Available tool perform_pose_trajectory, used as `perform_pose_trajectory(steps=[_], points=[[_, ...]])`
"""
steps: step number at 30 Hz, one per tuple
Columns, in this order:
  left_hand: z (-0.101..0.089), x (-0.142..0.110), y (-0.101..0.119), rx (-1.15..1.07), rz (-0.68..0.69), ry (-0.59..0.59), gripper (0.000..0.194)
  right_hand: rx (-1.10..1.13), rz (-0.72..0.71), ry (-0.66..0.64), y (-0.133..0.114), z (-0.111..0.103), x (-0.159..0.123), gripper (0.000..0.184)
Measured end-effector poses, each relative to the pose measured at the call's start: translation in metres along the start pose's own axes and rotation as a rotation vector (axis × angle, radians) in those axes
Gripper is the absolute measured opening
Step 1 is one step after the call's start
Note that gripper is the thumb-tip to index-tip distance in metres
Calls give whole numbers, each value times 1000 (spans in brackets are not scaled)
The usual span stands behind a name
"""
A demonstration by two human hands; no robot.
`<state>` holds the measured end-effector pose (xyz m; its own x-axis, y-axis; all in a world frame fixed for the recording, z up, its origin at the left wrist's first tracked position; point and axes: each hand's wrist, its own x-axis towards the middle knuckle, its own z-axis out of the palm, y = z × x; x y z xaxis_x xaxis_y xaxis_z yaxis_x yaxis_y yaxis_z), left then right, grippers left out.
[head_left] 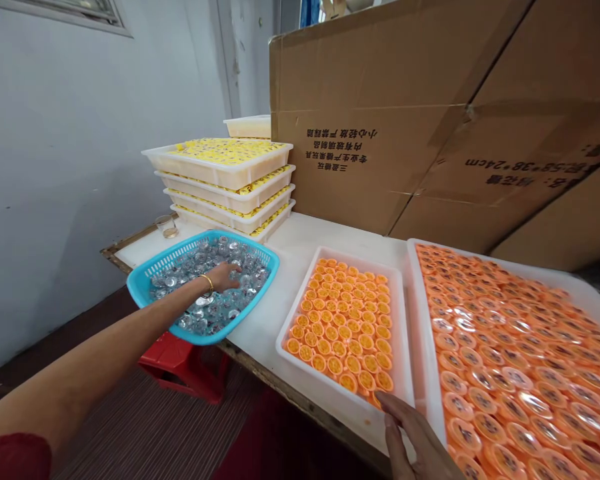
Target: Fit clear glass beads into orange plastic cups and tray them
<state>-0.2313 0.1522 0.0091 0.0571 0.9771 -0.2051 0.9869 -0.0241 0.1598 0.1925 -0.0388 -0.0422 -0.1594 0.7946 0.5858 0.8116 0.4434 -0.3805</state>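
Observation:
My left hand, with a gold bangle at the wrist, reaches into a blue plastic basket. Its fingers are apart over a heap of small clear plastic pieces, some touching them; I see nothing gripped. My right hand is at the near right corner of a white tray. Its index finger and thumb are apart, the fingertip beside the nearest of the orange cups set in close rows there. These small round cups have a yellow-orange inside.
A larger white tray of orange pieces with shiny clear covers stands at the right. Stacked trays of yellow pieces, a clear cup and cardboard boxes are behind. A red stool is below the table edge.

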Motion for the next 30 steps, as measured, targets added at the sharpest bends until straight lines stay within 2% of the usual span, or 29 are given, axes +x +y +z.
perform_pose_trajectory(steps=[4,9,13,16,24,27,30], points=[[1,15,18,55,141,97,62,-70,-6,41,-16,-2,7,26],[14,32,30,106,233,60,63,-151,22,-107,-30,8,8,35],[16,29,26,135,188,17,64,-62,102,-225,-40,24,5,38],[16,20,23,118,138,-23,62,26,153,-255,-49,32,6,37],[12,1,29,5,35,-30,22,136,148,-311,-88,48,4,36],[5,-7,26,-108,-19,-83,15,193,131,-281,-89,40,4,33],[-9,-18,19,-247,-73,-151,20,174,143,-162,-67,15,10,29]])
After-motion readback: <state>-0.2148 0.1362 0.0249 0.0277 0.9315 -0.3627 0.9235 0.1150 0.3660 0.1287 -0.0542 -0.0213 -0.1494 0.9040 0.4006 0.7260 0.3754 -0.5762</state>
